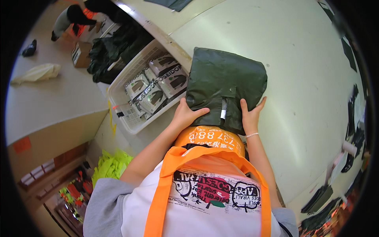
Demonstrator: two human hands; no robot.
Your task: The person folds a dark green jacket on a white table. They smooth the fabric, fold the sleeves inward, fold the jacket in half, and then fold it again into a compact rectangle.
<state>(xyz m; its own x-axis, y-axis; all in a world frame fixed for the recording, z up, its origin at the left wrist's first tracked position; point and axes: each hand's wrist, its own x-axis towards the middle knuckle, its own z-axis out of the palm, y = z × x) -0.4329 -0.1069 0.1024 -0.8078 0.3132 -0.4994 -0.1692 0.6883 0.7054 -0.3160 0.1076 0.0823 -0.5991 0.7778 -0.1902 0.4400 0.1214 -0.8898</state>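
Observation:
A folded dark green waterproof garment (pixel 225 75) lies on the pale table in front of me, its near edge close to my body. It has a small flap with a snap, and a strip of mesh with a white tag shows below the flap. At the near left corner, my left hand (pixel 188 114) grips the garment, thumb on top and the other fingers mostly hidden. My right hand (pixel 251 116) holds the near right side, its thumb on the fabric and a finger along the edge. A beaded bracelet circles my right wrist.
Left of the garment stands a white plastic basket (pixel 136 128) with several packaged garments (pixel 152 98). Dark fabric (pixel 114 49) is heaped behind it. Bright yellow clothing (pixel 110 164) lies low at the left. Another person (pixel 69 21) bends over at the far left. Dark folded pieces (pixel 318 197) lie along the right.

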